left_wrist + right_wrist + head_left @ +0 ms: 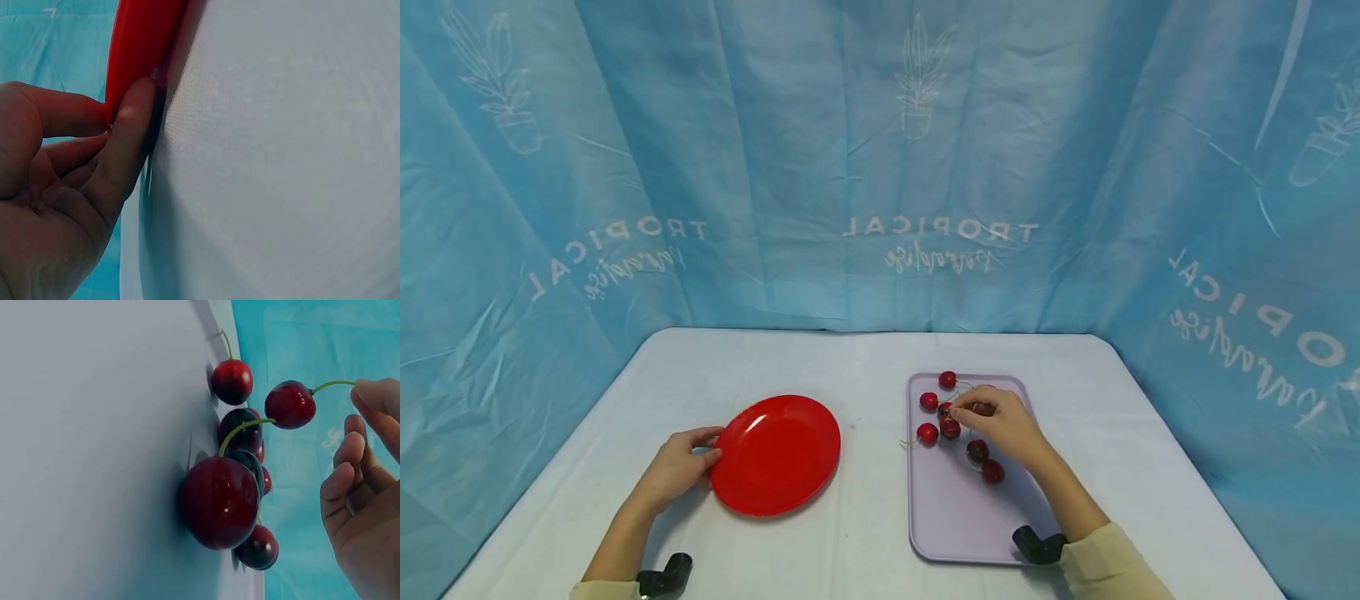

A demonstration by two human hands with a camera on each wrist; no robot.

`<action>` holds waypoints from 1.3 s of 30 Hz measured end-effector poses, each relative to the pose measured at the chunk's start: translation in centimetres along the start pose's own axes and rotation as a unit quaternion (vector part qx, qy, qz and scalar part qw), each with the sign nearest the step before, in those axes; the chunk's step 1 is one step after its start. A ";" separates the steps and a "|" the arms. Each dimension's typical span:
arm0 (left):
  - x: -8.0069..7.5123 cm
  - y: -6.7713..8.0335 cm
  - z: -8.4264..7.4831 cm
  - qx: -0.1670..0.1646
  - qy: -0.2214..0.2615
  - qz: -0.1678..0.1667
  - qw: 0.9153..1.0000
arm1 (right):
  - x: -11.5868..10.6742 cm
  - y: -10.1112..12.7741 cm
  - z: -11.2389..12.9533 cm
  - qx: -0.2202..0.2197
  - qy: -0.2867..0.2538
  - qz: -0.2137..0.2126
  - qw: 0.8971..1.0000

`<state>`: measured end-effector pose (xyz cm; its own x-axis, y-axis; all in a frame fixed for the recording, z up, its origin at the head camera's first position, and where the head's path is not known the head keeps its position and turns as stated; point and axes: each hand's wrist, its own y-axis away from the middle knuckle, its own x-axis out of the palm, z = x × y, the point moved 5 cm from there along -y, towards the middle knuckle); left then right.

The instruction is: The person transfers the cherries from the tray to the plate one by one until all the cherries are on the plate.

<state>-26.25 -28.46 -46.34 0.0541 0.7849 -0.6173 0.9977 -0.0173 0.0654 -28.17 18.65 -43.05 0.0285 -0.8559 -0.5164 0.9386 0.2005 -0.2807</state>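
Observation:
My left hand [672,468] pinches the near-left rim of a round red plate [777,457]. The left wrist view shows the plate's edge [139,47] between thumb and fingers, close over the white cloth. Above a lilac tray [958,525], my right hand [1002,423] pinches the green stem of a dark red cherry [290,405]. That cherry hangs from its stem, clear of the tray surface in the right wrist view. Several other cherries with stems lie on the tray, among them a large near one [220,503] and a brighter red one [232,382].
A white cloth covers the table [872,517], with a strip of it between plate and tray. Blue printed curtains [880,167] stand behind and on both sides. One cherry stem [907,442] sticks out over the tray's left rim.

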 end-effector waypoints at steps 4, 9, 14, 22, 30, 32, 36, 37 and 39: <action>0.0 0.1 -0.1 0.003 -0.001 -0.001 1.000 | 0.3 -0.1 0.1 -0.007 -0.014 -0.003 1.000; 0.0 0.1 -0.1 0.006 0.004 0.000 1.000 | 0.8 -0.3 0.2 -0.001 -0.018 0.002 1.000; 0.1 0.0 -0.1 0.002 0.006 0.002 1.000 | 1.2 -0.6 0.1 0.004 -0.020 0.008 1.000; 0.1 -0.1 0.1 0.002 0.010 0.001 1.000 | 1.9 -1.1 0.3 -0.012 -0.038 0.014 0.999; 0.1 -0.1 0.2 -0.003 0.009 0.003 1.000 | 2.9 -1.4 0.2 0.009 -0.057 0.013 0.998; 0.1 -0.1 0.2 -0.003 0.007 0.002 1.000 | 3.1 -1.5 0.2 0.012 -0.060 0.013 0.998; 0.2 -0.1 0.2 -0.002 0.005 0.002 1.000 | 3.4 -1.6 0.4 0.005 -0.051 0.009 0.999; 0.2 -0.1 0.2 -0.001 0.004 0.001 1.000 | 3.5 -1.6 0.5 0.005 -0.046 0.007 0.999; 0.2 -0.1 0.1 0.000 0.000 0.000 1.000 | 3.6 -1.7 0.5 0.005 -0.040 0.002 0.999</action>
<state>-26.29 -28.39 -46.54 0.0536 0.7854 -0.6167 0.9977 -0.0167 0.0655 -29.48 14.94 -44.01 0.0603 -0.8906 -0.4507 0.9417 0.2005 -0.2702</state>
